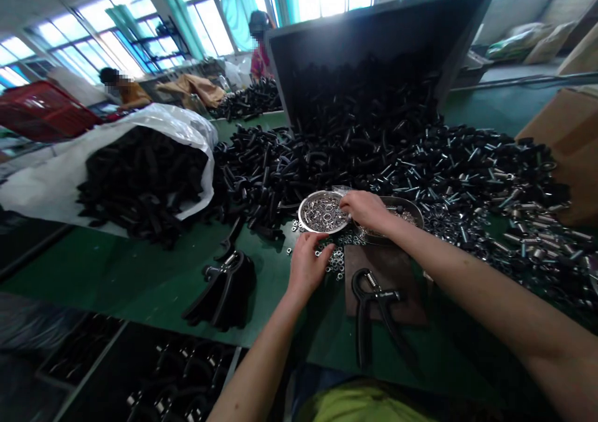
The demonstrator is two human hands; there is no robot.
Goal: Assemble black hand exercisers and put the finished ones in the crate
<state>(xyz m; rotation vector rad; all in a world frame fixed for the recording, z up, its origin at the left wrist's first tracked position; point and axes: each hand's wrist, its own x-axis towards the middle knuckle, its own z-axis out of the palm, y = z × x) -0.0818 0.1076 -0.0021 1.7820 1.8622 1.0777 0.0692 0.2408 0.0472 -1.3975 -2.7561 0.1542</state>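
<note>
My left hand [309,263] lies low over the table by the near rim of a round metal bowl [301,217], thumb and index finger apart, with no object visible in it. Loose nuts [337,261] are scattered beside its thumb. My right hand [367,210] reaches to the bowl's right side, fingertips pinched together; anything between them is too small to make out. Under my right wrist is a second metal dish [417,213], partly hidden. Nearer to me, a black hand gripper with a spring [362,328] rests on a brown plate [411,306] and overhangs its near edge.
Several assembled black hand grippers [228,294] stand together at left. Black handles heap behind the bowls, before a large dark bin [374,35]. A white sack [42,185] holds black parts. Bolts and springs [527,235] spread right, near a cardboard box [570,141]. Two people are farther back.
</note>
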